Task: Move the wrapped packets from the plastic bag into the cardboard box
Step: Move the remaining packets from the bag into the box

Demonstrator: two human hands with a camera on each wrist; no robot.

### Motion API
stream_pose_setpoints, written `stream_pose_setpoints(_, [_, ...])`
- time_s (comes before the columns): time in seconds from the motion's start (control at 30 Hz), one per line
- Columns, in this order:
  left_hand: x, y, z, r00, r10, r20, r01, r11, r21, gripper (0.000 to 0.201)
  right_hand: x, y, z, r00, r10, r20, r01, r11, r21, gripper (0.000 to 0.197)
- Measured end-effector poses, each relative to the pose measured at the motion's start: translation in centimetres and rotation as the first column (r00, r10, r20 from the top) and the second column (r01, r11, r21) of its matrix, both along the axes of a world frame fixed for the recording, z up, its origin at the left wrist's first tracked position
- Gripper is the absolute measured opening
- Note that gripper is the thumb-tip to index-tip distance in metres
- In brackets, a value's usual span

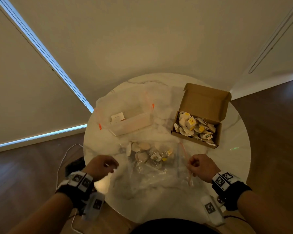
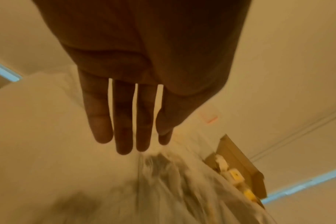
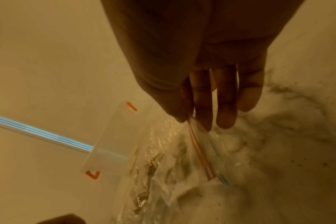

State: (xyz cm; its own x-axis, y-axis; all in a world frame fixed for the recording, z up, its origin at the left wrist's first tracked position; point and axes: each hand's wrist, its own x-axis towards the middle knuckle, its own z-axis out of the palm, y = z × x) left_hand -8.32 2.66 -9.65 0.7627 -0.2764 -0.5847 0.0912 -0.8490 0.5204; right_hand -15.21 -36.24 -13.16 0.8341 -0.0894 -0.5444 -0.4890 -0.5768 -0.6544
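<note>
A clear plastic bag [image 1: 152, 173] lies crumpled on the round marble table [image 1: 230, 162], with several wrapped packets [image 1: 149, 152] bunched at its far end. My right hand [image 1: 191, 164] pinches the bag's red zip strip [image 3: 199, 154] between thumb and forefinger [image 3: 190, 121]. My left hand [image 1: 113, 166] hovers at the bag's left edge; in the left wrist view its fingers [image 2: 123, 121] are straight and hold nothing. The open cardboard box [image 1: 193, 140] stands at the right rear with many packets [image 1: 193, 127] inside and its lid [image 1: 205, 100] raised.
A clear plastic container [image 1: 134, 125] with orange clips stands at the left rear of the table, a white card inside it. A white cable [image 1: 63, 159] runs over the wooden floor at the left. The wall is close behind the table.
</note>
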Motion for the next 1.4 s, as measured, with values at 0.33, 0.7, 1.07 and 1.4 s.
stream_pose_setpoints(0.33, [6.9,-3.6,-3.9,0.976,0.174,-0.13,-0.179,0.984,-0.022,0.037,0.1,-0.7,-0.6,0.997,0.072,-0.019,-0.074,0.96,-0.271,0.008])
stream_pose_setpoints(0.7, [7.6,-6.0,-4.5,0.785,0.485,-0.385,-0.566,0.815,-0.127,0.031,0.2,-1.1,-0.9,0.995,0.102,-0.012,-0.102,0.961,-0.256,0.005])
stream_pose_setpoints(1.07, [6.9,-7.3,-3.6,0.835,0.54,-0.108,-0.548,0.795,-0.26,0.039,-0.3,-1.2,-0.9,0.994,0.109,0.0,-0.107,0.97,-0.22,0.007])
stream_pose_setpoints(1.4, [2.8,-6.9,1.2,0.915,0.295,0.275,-0.125,0.856,-0.502,0.014,-1.2,-0.6,-0.8,0.996,0.085,-0.04,-0.088,0.992,-0.091,0.01])
